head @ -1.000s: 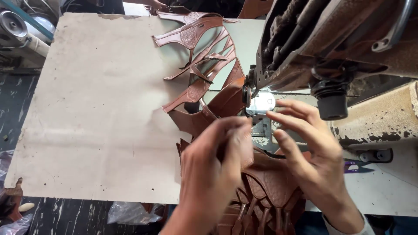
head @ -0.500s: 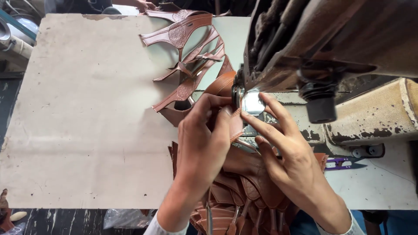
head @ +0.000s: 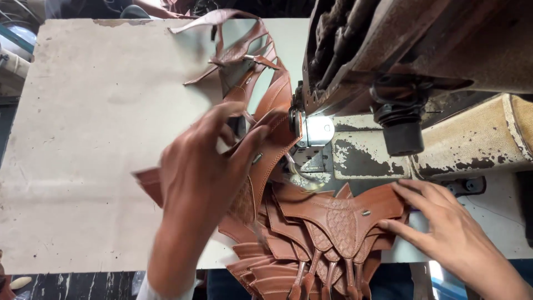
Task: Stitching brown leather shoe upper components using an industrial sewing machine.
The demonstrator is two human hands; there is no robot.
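Head cam: left hand (head: 202,183) grips stitched leather strap (head: 272,150) at sewing machine (head: 388,66); right hand (head: 444,228) flat, open, on leather piece stack (head: 333,214); next needs feed alignment

Brown stitched leather strap (head: 272,150) lifted, woven-panel leather piece (head: 338,214) apparently flat atop stack

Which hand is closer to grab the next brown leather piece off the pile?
Probably the right hand: its fingers already rest on the top leather piece of the stack. The left hand is busy holding a stitched piece near the sewing machine.
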